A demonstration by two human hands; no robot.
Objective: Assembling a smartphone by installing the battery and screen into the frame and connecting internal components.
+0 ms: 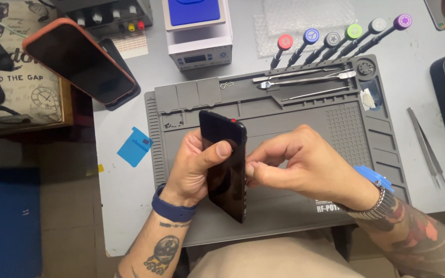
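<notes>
**Bench inspection: black phone held over repair mat**

A pale grey table (130, 206) carries a large grey silicone work mat (305, 128) with moulded compartments along its top edge. Left of the table, a floor area and a blue panel (6, 221) are visible. A second phone (78, 61) with an orange rim rests tilted on a stand at upper left. Five screwdrivers (336, 41) with coloured caps lean at the mat's top edge (metal prying tools lie just below them). Tweezers (427, 146) lie on the table to the right. The black phone (225, 164) stands on edge above the mat's centre. The left hand (194, 164) is clasped around it, thumb on the screen. The right hand (305, 167) pinches narrowly at its right edge.
</notes>
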